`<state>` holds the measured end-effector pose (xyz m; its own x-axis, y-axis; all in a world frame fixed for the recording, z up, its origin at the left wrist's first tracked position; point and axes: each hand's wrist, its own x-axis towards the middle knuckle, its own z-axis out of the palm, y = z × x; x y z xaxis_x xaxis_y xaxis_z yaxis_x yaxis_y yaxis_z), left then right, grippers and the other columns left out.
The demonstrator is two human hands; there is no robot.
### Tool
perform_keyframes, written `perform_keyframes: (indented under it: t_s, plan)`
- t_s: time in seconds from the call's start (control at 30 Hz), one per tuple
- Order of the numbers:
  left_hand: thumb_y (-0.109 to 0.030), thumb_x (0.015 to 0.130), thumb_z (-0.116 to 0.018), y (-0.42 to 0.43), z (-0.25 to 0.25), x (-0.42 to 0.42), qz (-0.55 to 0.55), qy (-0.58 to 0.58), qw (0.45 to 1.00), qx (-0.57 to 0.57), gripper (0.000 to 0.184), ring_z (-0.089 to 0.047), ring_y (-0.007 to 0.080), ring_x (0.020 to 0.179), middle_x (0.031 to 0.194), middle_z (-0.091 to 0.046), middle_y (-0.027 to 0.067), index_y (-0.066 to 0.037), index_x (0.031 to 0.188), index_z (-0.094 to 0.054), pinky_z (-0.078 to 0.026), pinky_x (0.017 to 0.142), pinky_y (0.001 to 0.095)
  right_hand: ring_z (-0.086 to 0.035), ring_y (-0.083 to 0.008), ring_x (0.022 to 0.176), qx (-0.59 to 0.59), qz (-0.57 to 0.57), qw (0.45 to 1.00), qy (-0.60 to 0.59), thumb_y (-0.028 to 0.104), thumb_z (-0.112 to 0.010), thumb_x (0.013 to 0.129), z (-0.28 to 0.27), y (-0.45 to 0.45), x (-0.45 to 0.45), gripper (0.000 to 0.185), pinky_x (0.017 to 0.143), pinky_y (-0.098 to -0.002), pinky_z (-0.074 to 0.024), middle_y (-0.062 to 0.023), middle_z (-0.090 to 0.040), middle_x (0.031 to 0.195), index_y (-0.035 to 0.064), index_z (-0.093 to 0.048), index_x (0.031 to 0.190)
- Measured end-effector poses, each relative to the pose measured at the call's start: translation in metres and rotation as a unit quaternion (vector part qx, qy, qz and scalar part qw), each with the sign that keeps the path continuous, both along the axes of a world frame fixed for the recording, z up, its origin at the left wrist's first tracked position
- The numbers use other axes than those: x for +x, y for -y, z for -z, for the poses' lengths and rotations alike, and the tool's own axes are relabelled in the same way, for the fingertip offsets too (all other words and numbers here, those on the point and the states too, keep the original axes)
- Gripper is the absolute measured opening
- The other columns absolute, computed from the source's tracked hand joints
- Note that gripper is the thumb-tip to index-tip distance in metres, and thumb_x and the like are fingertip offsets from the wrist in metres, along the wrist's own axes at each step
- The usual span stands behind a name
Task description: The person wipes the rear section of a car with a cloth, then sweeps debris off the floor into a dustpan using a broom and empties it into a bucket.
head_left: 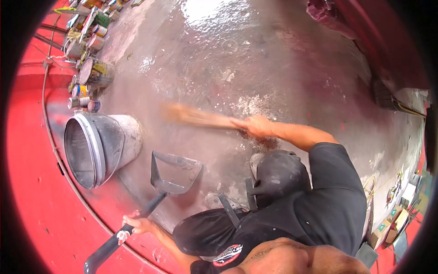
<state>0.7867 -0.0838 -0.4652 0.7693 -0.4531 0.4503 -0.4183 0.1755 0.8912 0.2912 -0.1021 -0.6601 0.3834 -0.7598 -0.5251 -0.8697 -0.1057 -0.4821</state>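
Two probably light, stiff tools, best held by handles: left grip curled round a long-handled dustpan near a bucket, right grip closed on a blurred brush-like tool over the floor

Hands: two, left hand and right hand. Long-handled dustpan: one. Hand brush: one, blurred. Buckets: two, larger bucket and paint-stained bucket. Paint cans: at least eight, overlapping, exact number unclear. Shoes: two, partly hidden. Cardboard boxes: at least two.
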Motion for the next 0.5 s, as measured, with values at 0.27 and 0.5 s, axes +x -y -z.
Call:
perform_keyframes:
  t_s: [0.27,0.5]
  plan:
    - [-0.012,0.093,-0.059,0.0,-0.005,-0.005,0.017,-0.028,0.999,-0.011,0.019,-0.043,0.0138,0.049,0.061,-0.044,0.0037,-0.005,0.081,-0.045,-0.042,0.049,0.0284,-0.063,-0.0253,0.069,-0.138,0.027,0.985,0.103,0.018,-0.058,0.085,-0.03,0.016,-0.083,0.07,0.061,-0.0366,-0.0513,-0.0147,-0.06,0.08,0.0397,-0.037,0.148]
    - [-0.01,0.093,-0.057,0.001,-0.004,-0.001,0.061,0.0,0.998,0.009,0.016,-0.043,0.0139,0.05,0.06,-0.043,0.0034,-0.007,0.085,-0.043,-0.044,0.052,0.0296,-0.063,-0.047,0.102,-0.183,0.472,0.863,0.001,0.035,-0.057,0.087,0.004,0.258,-0.117,0.08,0.088,-0.0494,-0.0507,-0.0294,-0.063,0.115,0.0235,-0.016,0.154]
